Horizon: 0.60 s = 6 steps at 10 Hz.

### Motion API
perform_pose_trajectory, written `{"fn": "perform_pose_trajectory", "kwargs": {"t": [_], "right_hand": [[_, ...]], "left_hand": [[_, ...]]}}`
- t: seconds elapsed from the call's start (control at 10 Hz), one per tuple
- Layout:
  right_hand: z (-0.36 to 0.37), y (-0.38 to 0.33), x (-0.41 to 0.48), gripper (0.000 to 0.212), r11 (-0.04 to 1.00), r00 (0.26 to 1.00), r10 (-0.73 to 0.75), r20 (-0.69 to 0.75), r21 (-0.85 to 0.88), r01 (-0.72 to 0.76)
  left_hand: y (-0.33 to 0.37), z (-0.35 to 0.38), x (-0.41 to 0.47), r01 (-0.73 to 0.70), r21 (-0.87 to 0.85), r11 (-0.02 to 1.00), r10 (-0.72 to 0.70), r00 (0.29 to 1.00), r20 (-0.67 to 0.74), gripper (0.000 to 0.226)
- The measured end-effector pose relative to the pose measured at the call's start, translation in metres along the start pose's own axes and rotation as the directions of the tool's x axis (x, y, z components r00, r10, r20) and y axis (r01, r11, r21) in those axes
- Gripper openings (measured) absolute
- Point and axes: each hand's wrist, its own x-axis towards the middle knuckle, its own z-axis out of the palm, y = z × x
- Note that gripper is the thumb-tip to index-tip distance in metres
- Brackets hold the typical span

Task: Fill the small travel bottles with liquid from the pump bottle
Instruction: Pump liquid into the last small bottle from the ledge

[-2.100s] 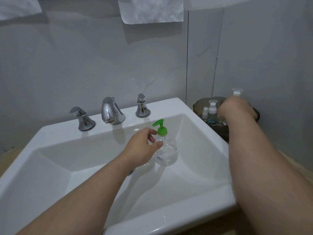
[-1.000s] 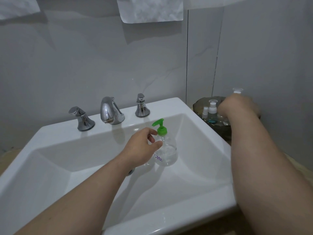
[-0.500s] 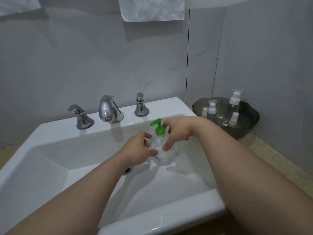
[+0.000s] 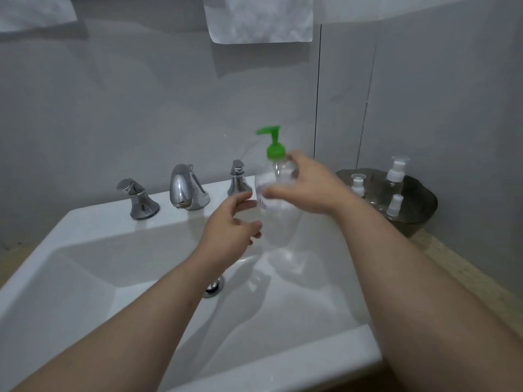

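Travel bottles (image 4: 395, 176) on tray (image 4: 424, 199) at right (well apart), faucet (image 4: 185, 188) behind. Pump bottle (image 4: 277, 222) upright over sink (image 4: 113, 222), nozzle left. Gripped by right hand (image 4: 308, 188); left hand (image 4: 229, 227) slack, empty.

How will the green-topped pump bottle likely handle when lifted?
The pump bottle looks like clear plastic, so it is probably light and squeezable. Its smooth rounded wall may slip in the right hand. The tall pump head could make it tippy.
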Motion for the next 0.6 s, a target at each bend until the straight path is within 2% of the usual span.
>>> {"fn": "perform_pose_trajectory", "kwargs": {"t": [0.1, 0.2, 0.3, 0.4, 0.5, 0.6], "right_hand": [[0.007, -0.001, 0.005, 0.094, 1.000, 0.976, 0.022, -0.216, -0.010, -0.025], [0.022, 0.010, 0.013, 0.096, 0.989, 0.951, 0.140, -0.277, 0.087, -0.120], [0.031, 0.017, 0.019, 0.088, 0.977, 0.937, 0.172, -0.305, 0.175, -0.122], [0.037, 0.023, 0.026, 0.084, 0.981, 0.945, 0.127, -0.301, 0.176, -0.076], [0.038, 0.024, 0.025, 0.081, 0.990, 0.956, 0.105, -0.272, 0.122, -0.074], [0.038, 0.027, 0.028, 0.076, 0.992, 0.961, 0.114, -0.252, 0.084, -0.095]], "left_hand": [[0.000, 0.006, -0.003, -0.005, 0.043, 0.999, 0.006, 1.000, -0.016, 0.049], [-0.005, 0.007, -0.007, 0.024, 0.132, 0.991, -0.030, 0.998, 0.047, 0.036], [-0.011, 0.006, -0.007, -0.011, 0.254, 0.967, -0.019, 0.993, 0.117, 0.026], [-0.010, 0.006, -0.008, -0.042, 0.327, 0.944, -0.006, 0.989, 0.146, 0.022], [-0.006, 0.004, -0.009, -0.015, 0.330, 0.944, -0.035, 0.989, 0.146, 0.020], [0.000, 0.000, -0.015, -0.031, 0.402, 0.915, -0.064, 0.973, 0.221, 0.023]]}}
